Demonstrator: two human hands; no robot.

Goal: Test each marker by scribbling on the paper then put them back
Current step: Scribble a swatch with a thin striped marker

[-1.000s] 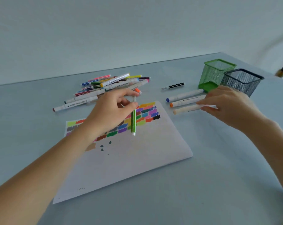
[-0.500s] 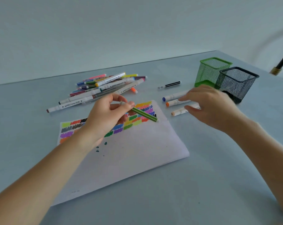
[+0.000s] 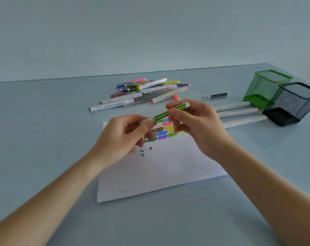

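Note:
A green striped marker [image 3: 165, 113] is held level above the paper [image 3: 161, 167] by both hands. My left hand [image 3: 122, 137] pinches its near white end between thumb and fingers. My right hand [image 3: 196, 125] grips the far part of its barrel. The paper lies on the grey table and carries rows of coloured scribbles [image 3: 165, 131], partly hidden behind my hands. A pile of several markers [image 3: 145, 91] lies beyond the paper.
Three white markers [image 3: 239, 112] lie side by side right of the paper. A black striped pen [image 3: 215, 95] lies alone further back. A green mesh cup [image 3: 265, 87] and a black mesh cup [image 3: 292, 103] stand at the right.
My right hand left the white markers on the table and came over to grip the green marker. My left hand turned the marker from hanging down to lying level.

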